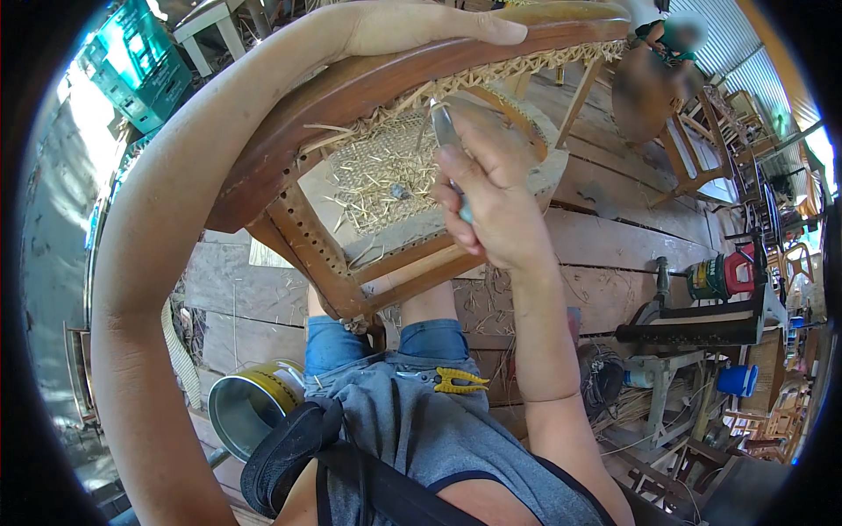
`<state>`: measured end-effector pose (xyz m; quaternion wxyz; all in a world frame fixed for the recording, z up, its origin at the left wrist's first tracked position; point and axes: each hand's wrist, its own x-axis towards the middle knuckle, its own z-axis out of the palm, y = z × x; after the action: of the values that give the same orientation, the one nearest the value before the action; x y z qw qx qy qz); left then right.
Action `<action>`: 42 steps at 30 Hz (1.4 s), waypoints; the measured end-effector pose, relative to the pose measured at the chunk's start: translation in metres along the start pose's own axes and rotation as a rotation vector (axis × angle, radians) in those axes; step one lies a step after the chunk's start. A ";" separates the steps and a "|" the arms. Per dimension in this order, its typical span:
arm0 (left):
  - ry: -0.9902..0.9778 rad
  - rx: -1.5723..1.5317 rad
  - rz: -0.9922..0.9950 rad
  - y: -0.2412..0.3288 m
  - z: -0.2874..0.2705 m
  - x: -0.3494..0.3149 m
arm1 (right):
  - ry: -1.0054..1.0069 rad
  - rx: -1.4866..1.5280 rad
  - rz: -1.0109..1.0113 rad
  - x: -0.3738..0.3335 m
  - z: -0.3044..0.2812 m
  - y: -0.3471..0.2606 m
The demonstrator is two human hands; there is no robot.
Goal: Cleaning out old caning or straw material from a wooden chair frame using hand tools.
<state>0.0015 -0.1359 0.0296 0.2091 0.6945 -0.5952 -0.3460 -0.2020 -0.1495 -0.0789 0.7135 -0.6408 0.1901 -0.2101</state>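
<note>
A brown wooden chair (351, 88) is tilted in front of me over my lap. Along its curved top rail runs a strip of woven cane (526, 68) with ragged, cut ends. My left hand (421, 26) is closed over that rail from above; its thumb lies along the wood and the other fingers are mostly hidden. Held in my right hand (500, 193) is a knife (444, 125) with a short metal blade and a pale teal handle. Its tip is at the cane's lower edge. Loose cane bits (373, 180) lie on the woven seat below, beside a small grey lump (399, 191).
A yellow-handled tool (460, 380) lies on my lap, near an open tin can (254, 408) at left. Green crates (140, 66) stand at far left. A person (671, 53) sits at far right, near another chair frame (702, 162). A black bench (693, 324) stands at right.
</note>
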 end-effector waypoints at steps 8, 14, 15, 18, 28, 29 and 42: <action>0.082 -0.013 0.077 -0.003 0.004 0.000 | 0.020 -0.238 -0.281 0.026 -0.009 0.014; 0.256 0.087 0.127 -0.006 0.012 0.005 | 0.248 -0.667 -0.939 0.075 -0.020 0.052; 0.241 0.064 0.140 -0.008 0.013 0.008 | 0.272 -0.663 -0.935 0.076 -0.020 0.053; 0.221 0.048 0.185 -0.012 0.016 0.015 | 0.308 -0.712 -0.860 0.066 -0.016 0.046; 0.136 -0.059 0.100 -0.010 0.004 0.014 | 0.346 -0.596 -0.856 0.076 -0.006 0.062; 0.129 -0.065 0.097 -0.010 0.004 0.012 | 0.353 -0.542 -0.883 0.082 -0.005 0.071; 0.096 -0.074 0.104 -0.013 0.004 0.002 | 0.243 -0.215 -0.282 0.054 0.005 0.030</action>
<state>0.0072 -0.1342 0.0174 0.2806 0.6702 -0.6066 -0.3227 -0.1528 -0.1719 -0.1081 0.5764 -0.7034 0.2043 -0.3622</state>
